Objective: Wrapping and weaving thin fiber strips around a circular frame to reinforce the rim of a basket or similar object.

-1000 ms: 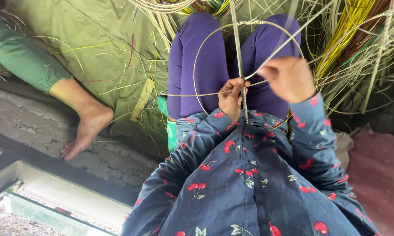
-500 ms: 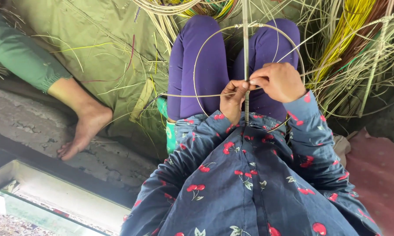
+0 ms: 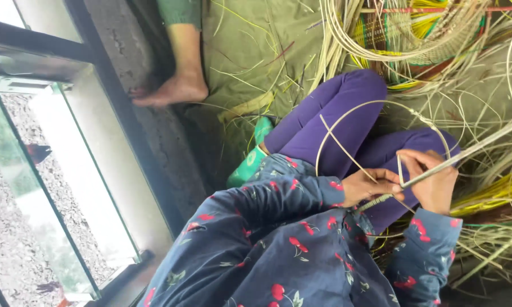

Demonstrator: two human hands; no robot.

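Pinching a thin cane strip (image 3: 438,165) over our lap, our left hand (image 3: 372,186) and right hand (image 3: 432,181) both have fingers closed on it, where it curves into a loop (image 3: 375,105) above our purple knees. We judge the strip could kink or spring loose if bent too sharply. No packages, labels or signs show; only cane bundles (image 3: 415,34) and a green cloth (image 3: 250,45).

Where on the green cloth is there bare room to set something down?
Barest: green cloth between another person's foot and the purple legs, only stray strips there. Crowded: cane strip pile at right, and around both hands holding the cane hoop.
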